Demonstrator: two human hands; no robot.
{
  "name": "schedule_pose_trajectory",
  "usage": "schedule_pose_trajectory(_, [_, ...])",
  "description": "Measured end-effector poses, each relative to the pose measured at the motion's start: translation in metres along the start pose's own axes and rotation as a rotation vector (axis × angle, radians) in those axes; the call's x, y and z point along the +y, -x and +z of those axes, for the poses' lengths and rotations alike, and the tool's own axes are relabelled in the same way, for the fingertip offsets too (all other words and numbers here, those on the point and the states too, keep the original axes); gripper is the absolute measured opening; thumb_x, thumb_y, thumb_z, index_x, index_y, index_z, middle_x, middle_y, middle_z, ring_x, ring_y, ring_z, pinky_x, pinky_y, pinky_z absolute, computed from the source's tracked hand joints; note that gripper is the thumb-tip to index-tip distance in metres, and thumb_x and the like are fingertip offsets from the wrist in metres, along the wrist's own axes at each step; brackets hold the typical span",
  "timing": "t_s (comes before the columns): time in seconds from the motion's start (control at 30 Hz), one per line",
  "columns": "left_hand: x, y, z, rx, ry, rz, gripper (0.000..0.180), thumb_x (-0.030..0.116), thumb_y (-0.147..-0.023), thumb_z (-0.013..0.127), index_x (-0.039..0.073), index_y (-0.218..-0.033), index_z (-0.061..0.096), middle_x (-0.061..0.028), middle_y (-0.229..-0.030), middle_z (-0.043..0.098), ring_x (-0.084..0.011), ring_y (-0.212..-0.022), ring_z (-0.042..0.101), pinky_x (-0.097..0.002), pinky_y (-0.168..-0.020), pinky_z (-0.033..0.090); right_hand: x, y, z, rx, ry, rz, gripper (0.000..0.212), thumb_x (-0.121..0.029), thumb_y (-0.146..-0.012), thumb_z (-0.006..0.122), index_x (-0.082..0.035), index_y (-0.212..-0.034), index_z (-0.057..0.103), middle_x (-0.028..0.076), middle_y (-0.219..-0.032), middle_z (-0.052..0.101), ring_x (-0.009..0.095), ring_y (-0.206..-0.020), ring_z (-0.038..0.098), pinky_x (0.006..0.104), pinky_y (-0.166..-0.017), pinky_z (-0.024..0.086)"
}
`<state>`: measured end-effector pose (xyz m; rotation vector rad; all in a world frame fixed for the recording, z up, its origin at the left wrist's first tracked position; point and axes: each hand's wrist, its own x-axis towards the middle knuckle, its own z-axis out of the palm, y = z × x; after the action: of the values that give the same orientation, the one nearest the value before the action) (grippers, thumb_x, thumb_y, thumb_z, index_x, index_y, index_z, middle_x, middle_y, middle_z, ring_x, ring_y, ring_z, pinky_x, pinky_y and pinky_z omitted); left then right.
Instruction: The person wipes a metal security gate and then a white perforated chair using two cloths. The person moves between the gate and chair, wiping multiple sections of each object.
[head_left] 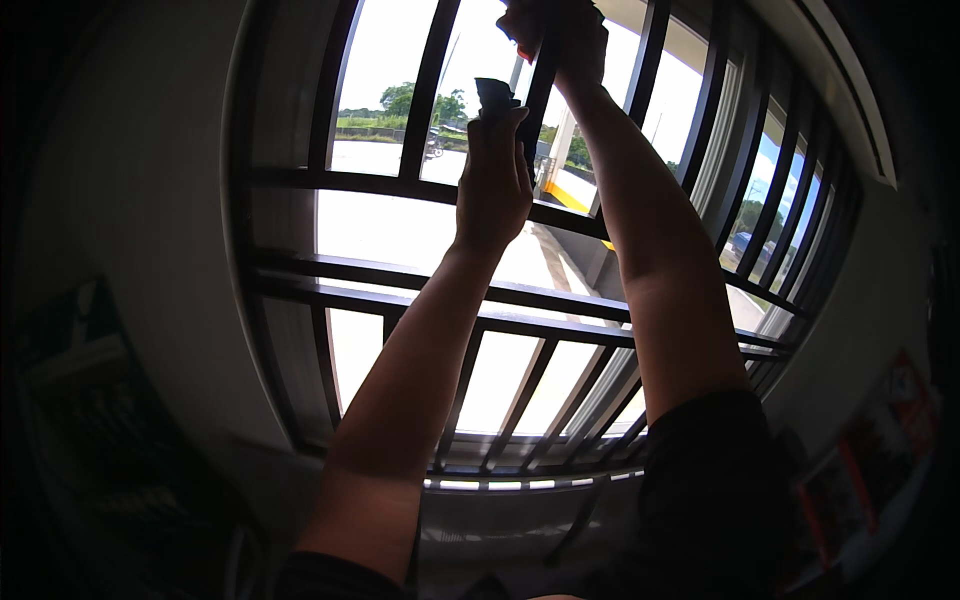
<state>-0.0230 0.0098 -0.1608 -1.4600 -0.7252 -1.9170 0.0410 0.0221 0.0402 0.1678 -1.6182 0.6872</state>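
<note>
Both my arms reach up in front of a window with dark metal bars [420, 90]. My left hand [492, 170] is closed around a small dark object [494, 96] that sticks up past the fingers against the bright glass. Strong backlight hides what kind of thing it is. Higher up, near the top edge, is my right hand [580, 45], its fingers bent beside an upright bar. At those fingers shows a dark thing with a reddish-orange part [524, 48], too shadowed to name.
Horizontal rails [400, 275] cross the window below my hands. A pale wall [170, 200] stands to the left. Red-framed posters or panels [850, 495] hang in shadow at the lower right. Outside are trees [398, 103], pavement and a yellow-edged kerb [568, 194].
</note>
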Motion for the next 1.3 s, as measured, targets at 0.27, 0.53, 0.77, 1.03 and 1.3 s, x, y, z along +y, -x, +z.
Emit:
schedule_pose_trajectory(0.27, [0.002,0.005,0.009,0.013,0.091,-0.023,0.041,0.006,-0.102,0.051,0.010,-0.143,0.051,-0.0234,-0.122,0.051,-0.0394,-0.113,0.065,-0.0421,-0.091,0.061,0.020,-0.063,-0.066,0.515,1.171,-0.753,0.026,-0.020,-0.101,0.047,-0.009,-0.111,0.068,0.018,-0.114,0.071,0.034,-0.108,0.067,0.0476,-0.094,0.053])
schedule_pose_trajectory(0.53, [-0.006,0.004,0.003,0.124,0.080,0.024,0.036,0.005,-0.102,0.053,0.010,-0.138,0.052,-0.0202,-0.125,0.055,-0.0390,-0.110,0.067,-0.0439,-0.090,0.061,0.014,-0.070,0.035,-0.212,2.411,-0.903,0.017,-0.023,-0.087,0.064,-0.008,-0.086,0.071,0.014,-0.083,0.072,0.030,-0.082,0.072,0.0415,-0.069,0.058])
schedule_pose_trajectory(0.77, [0.015,0.005,0.006,0.071,0.237,-0.288,0.039,0.010,-0.105,0.050,0.010,-0.144,0.048,-0.0257,-0.131,0.055,-0.0450,-0.120,0.059,-0.0505,-0.101,0.050,-0.001,0.033,-0.016,-0.452,1.318,-0.359,0.006,-0.009,-0.087,0.064,-0.007,-0.092,0.061,0.009,-0.077,0.059,0.025,-0.077,0.059,0.0433,-0.073,0.050])
schedule_pose_trajectory(1.03, [-0.012,-0.012,-0.019,0.080,0.066,0.037,0.040,0.006,-0.098,0.062,0.009,-0.137,0.051,-0.0190,-0.130,0.055,-0.0377,-0.118,0.059,-0.0455,-0.093,0.058,0.026,0.092,-0.063,-0.799,1.806,-0.698,0.034,-0.024,-0.094,0.075,-0.014,-0.127,0.069,0.011,-0.128,0.067,0.027,-0.126,0.062,0.0412,-0.109,0.049])
schedule_pose_trajectory(1.3, [-0.066,-0.054,-0.071,0.138,-0.329,0.194,0.056,0.006,-0.104,0.054,0.017,-0.157,0.040,-0.0214,-0.137,0.058,-0.0405,-0.122,0.062,-0.0464,-0.099,0.056,-0.001,0.123,-0.107,-1.294,1.802,-0.224,0.042,-0.002,-0.100,0.059,-0.018,-0.138,0.063,0.000,-0.152,0.055,0.023,-0.151,0.038,0.0372,-0.123,0.040])
